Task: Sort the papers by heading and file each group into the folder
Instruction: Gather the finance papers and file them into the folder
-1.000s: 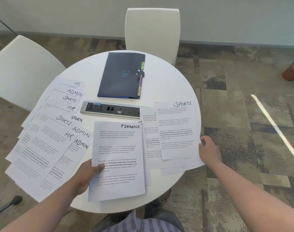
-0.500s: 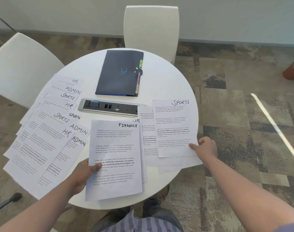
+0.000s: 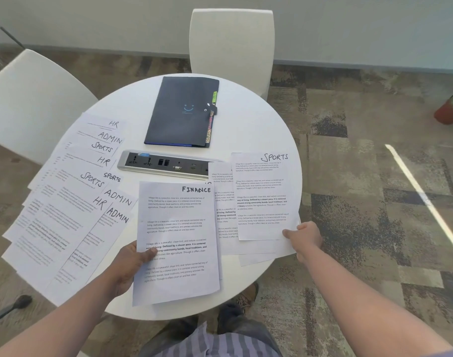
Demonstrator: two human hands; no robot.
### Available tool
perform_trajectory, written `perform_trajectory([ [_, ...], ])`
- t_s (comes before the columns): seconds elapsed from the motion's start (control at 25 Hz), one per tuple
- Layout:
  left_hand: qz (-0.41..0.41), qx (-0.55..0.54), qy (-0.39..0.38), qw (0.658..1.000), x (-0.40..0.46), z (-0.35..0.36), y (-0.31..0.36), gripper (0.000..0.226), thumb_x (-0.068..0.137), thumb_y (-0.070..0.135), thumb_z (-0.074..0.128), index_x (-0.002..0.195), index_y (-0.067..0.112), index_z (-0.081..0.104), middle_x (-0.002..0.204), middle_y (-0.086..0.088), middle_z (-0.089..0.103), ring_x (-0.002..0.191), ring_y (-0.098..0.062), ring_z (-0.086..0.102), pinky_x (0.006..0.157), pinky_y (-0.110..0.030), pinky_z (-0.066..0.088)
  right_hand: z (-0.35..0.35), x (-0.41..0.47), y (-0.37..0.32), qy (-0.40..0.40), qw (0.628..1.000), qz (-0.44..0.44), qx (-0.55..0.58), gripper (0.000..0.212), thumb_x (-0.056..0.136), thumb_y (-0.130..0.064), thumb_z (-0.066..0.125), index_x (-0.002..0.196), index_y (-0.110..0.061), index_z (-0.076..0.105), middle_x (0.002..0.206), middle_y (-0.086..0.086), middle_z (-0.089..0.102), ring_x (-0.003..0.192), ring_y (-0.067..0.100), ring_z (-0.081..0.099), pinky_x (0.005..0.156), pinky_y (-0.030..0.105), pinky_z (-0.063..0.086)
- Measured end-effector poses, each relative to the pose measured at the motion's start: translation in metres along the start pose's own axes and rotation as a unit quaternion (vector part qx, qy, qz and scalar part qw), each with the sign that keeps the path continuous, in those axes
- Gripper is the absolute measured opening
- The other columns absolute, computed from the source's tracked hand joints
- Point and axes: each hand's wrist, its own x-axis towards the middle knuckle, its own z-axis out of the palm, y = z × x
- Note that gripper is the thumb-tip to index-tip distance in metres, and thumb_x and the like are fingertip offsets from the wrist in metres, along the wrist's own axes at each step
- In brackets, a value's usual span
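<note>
A sheet headed FINANCE [image 3: 177,228] lies at the table's near edge, and my left hand [image 3: 128,266] grips its left side with the thumb on top. At the right, a sheet headed SPORTS [image 3: 262,197] tops a small overlapping pile; my right hand [image 3: 304,238] pinches that pile's lower right corner. On the left, several sheets [image 3: 65,202] headed HR, ADMIN and SPORTS are fanned out and hang over the edge. The dark folder [image 3: 181,112] with coloured tabs lies shut at the far side.
A silver power and socket strip [image 3: 166,164] is set in the middle of the round white table [image 3: 259,119]. Two white chairs stand behind it, one at the back [image 3: 232,45] and one at the left [image 3: 32,99]. A potted plant [image 3: 449,110] sits on the carpet at right.
My right hand has shifted left and inward along the SPORTS pile's lower corner, nudging the pile slightly. My left hand keeps hold of the FINANCE sheet.
</note>
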Motion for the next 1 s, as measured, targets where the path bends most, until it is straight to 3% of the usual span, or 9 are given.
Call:
perform_trajectory([
  [0.12,0.002,0.002,0.002,1.0,-0.001,0.002,0.0,0.032,0.097,0.002,0.064,0.129,0.004,0.063,0.115,-0.02,0.075,0.107,-0.045,0.07,0.09,-0.057,0.057,0.001,0.005,0.003,-0.015,0.999,0.026,0.04,0.037,0.084,-0.011,0.082,0.111,-0.005,0.057,0.107,0.01,0.058,0.1,0.031,0.057,0.085,0.043,0.053],
  [0.2,0.001,0.005,0.002,1.0,-0.001,0.003,0.0,0.031,0.097,0.002,0.064,0.128,0.004,0.063,0.115,-0.019,0.075,0.106,-0.044,0.071,0.09,-0.056,0.057,0.0,0.01,0.007,-0.04,0.994,0.045,0.087,0.033,0.083,-0.007,0.083,0.102,-0.002,0.056,0.101,0.011,0.058,0.083,0.027,0.056,0.069,0.038,0.052],
  [0.28,0.001,0.007,-0.001,1.0,-0.002,0.004,0.0,0.032,0.097,0.002,0.064,0.129,0.004,0.063,0.115,-0.019,0.075,0.106,-0.044,0.071,0.091,-0.057,0.057,0.0,0.017,0.013,-0.059,0.989,0.067,0.115,0.034,0.081,-0.008,0.085,0.081,-0.008,0.052,0.089,0.01,0.058,0.06,0.02,0.045,0.046,0.029,0.041],
  [0.36,0.004,0.01,-0.001,1.0,-0.002,0.005,0.0,0.032,0.097,0.002,0.064,0.129,0.004,0.063,0.115,-0.019,0.075,0.107,-0.044,0.071,0.09,-0.056,0.057,0.0,0.022,0.019,-0.073,0.986,0.082,0.122,0.043,0.079,-0.013,0.088,0.071,-0.014,0.046,0.08,0.008,0.054,0.053,0.015,0.037,0.039,0.025,0.033],
  [0.56,0.005,0.011,-0.004,1.0,-0.002,0.01,0.002,0.032,0.097,0.002,0.063,0.129,0.005,0.063,0.116,-0.019,0.075,0.107,-0.044,0.071,0.089,-0.055,0.058,-0.003,0.026,0.024,-0.083,0.986,0.093,0.114,0.031,0.083,-0.016,0.085,0.076,-0.016,0.054,0.077,0.005,0.053,0.057,0.017,0.038,0.047,0.028,0.033],
  [0.8,0.01,0.013,-0.007,1.0,0.0,0.013,0.004,0.032,0.098,0.002,0.064,0.129,0.003,0.062,0.117,-0.02,0.075,0.109,-0.045,0.07,0.094,-0.059,0.056,-0.004,0.024,0.022,-0.097,0.987,0.079,0.105,0.02,0.09,-0.013,0.079,0.096,-0.007,0.061,0.08,0.004,0.056,0.059,0.015,0.043,0.049,0.029,0.036],
  [1.0,0.016,-0.005,0.002,1.0,0.001,0.013,0.007,0.033,0.097,0.004,0.066,0.13,0.003,0.061,0.117,-0.019,0.075,0.108,-0.044,0.07,0.091,-0.057,0.057,-0.018,0.01,0.005,0.012,0.997,-0.03,0.075,0.006,0.102,-0.014,0.055,0.097,-0.013,0.058,0.095,0.009,0.068,0.08,0.025,0.07,0.069,0.043,0.062],
])
